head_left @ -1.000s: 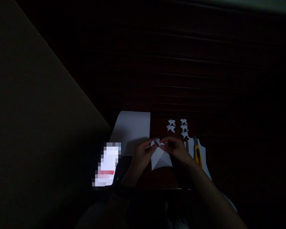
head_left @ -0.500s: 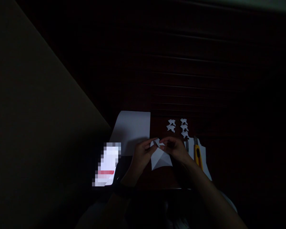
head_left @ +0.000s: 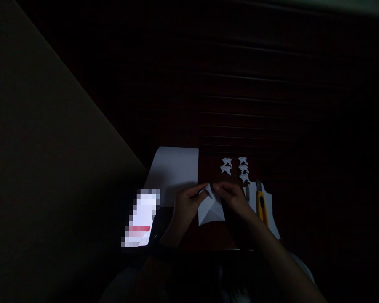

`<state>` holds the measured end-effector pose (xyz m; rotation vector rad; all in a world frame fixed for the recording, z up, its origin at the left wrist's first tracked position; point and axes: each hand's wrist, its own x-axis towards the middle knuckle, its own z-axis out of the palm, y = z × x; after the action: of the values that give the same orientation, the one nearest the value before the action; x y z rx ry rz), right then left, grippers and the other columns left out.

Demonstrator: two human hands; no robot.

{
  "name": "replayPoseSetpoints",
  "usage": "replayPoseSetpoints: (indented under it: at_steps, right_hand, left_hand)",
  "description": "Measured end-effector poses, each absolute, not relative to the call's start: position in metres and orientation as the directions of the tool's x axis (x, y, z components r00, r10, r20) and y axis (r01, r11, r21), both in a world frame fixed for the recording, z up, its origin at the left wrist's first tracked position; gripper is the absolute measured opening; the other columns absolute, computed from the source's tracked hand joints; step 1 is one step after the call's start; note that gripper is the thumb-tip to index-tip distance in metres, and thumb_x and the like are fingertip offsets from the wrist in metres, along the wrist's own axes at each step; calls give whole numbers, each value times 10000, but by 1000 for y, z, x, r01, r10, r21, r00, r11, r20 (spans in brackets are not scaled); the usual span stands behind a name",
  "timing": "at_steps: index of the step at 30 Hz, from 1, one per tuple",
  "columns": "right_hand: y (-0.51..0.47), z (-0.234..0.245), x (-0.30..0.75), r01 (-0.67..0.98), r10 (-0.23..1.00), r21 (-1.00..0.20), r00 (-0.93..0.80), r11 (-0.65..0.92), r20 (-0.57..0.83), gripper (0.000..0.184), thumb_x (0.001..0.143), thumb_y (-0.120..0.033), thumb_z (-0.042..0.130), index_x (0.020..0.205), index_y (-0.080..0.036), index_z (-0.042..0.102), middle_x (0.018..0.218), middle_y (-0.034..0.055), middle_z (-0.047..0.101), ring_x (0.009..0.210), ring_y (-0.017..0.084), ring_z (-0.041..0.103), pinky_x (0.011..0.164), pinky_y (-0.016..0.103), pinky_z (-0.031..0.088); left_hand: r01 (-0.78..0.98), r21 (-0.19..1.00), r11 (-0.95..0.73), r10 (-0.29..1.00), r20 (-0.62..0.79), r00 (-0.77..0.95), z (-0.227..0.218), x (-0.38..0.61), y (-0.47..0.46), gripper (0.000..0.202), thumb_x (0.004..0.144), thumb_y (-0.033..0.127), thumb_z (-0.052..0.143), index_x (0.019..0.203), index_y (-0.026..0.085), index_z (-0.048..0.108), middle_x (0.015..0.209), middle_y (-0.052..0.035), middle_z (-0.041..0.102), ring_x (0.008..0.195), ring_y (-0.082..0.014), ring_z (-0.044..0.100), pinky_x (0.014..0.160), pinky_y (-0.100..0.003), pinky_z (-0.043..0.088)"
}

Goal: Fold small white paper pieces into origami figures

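Observation:
A creased sheet of white paper (head_left: 211, 209) is held up between my hands over the dark table, its far end folded to a point. My left hand (head_left: 187, 206) pinches it near that point, thumb on top and index finger along the far edge. On the other side, my right hand (head_left: 231, 195) has its thumb and fingers closed at the paper's right edge by the tip. Small folded white paper figures (head_left: 226, 167) lie just beyond my hands, with another column of paper figures (head_left: 244, 168) to their right.
A stack of white paper (head_left: 177, 168) lies at the back left. Left of my left hand is a lit phone screen (head_left: 141, 216), blurred out. On the right, a yellow utility knife (head_left: 261, 206) rests on white sheets (head_left: 273, 214), beside a small dark metallic object (head_left: 247, 192).
The small flap at the paper's far end now comes to a sharper point. My right hand's fingers have drawn closer together, and the paper has shifted slightly left.

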<state>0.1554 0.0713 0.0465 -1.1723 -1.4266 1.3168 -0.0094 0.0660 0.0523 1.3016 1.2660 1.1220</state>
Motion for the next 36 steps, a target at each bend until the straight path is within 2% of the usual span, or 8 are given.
replayPoseSetpoints:
  at_steps: [2, 5, 8, 17, 22, 27, 32, 36]
  right_hand:
    - [69, 51, 155, 93, 975, -996, -224, 9, -12, 268, 839, -408, 512, 837, -167, 628, 778, 21, 607, 716, 150, 541, 645, 257, 412]
    - [68, 52, 153, 149, 973, -987, -228, 66, 30, 259, 751, -401, 634, 880, -178, 615, 849, 27, 612, 793, 169, 547, 694, 266, 421]
    - [68, 50, 151, 154, 975, -985, -216, 82, 47, 277, 721, -389, 665, 903, -190, 606, 882, 33, 609, 824, 176, 546, 716, 278, 430]
    - [71, 45, 153, -149, 970, -985, -237, -83, -46, 325, 623, -310, 755, 882, -200, 592, 863, 18, 615, 782, 157, 580, 684, 270, 451]
    - [72, 43, 154, -187, 969, -974, -233, -126, -80, 333, 615, -308, 760, 885, -186, 608, 860, 32, 643, 764, 164, 600, 682, 285, 462]
    - [72, 41, 154, -108, 976, -990, -205, -90, -66, 336, 633, -326, 748, 913, -177, 636, 883, 50, 664, 781, 179, 611, 708, 310, 474]
    - [71, 40, 153, 18, 983, -999, -178, -50, -52, 374, 682, -350, 707, 1010, -177, 658, 887, 61, 682, 774, 200, 617, 706, 343, 483]
    - [68, 44, 150, 76, 991, -997, -130, 25, 14, 335, 696, -340, 694, 1009, -223, 677, 989, 63, 679, 911, 239, 611, 817, 394, 465]
  left_hand:
    - [132, 991, 7, 1000, -11, 27, 53, -10, 66, 257, 724, 238, 647, 967, 179, 703, 968, -64, 709, 864, -217, 660, 764, -300, 520]
    - [177, 984, -8, 1000, 6, 10, 52, -10, 65, 250, 724, 231, 642, 963, 197, 705, 962, -54, 711, 859, -219, 661, 753, -300, 519]
    - [204, 979, -17, 1000, 20, -12, 51, -10, 64, 241, 722, 216, 637, 952, 212, 709, 956, -46, 713, 863, -219, 660, 752, -303, 517]
    - [97, 995, -11, 1000, 8, 27, 55, -9, 64, 260, 708, 163, 622, 952, 190, 707, 982, -56, 706, 884, -217, 652, 767, -313, 517]
    - [7, 1000, 28, 997, -28, 76, 57, -13, 62, 265, 726, 163, 590, 963, 176, 705, 980, -64, 705, 889, -223, 644, 780, -321, 508]
    - [-72, 996, 57, 996, -52, 69, 61, -14, 60, 271, 775, 209, 548, 1004, 165, 686, 958, -71, 705, 888, -226, 639, 743, -307, 508]
    - [15, 999, 41, 999, -40, -15, 61, -10, 64, 268, 745, 291, 632, 973, 164, 696, 1007, -80, 694, 927, -227, 634, 823, -324, 486]
    - [45, 998, 32, 999, -31, -35, 57, -9, 66, 265, 732, 297, 647, 966, 185, 700, 1011, -72, 695, 934, -230, 636, 850, -344, 481]
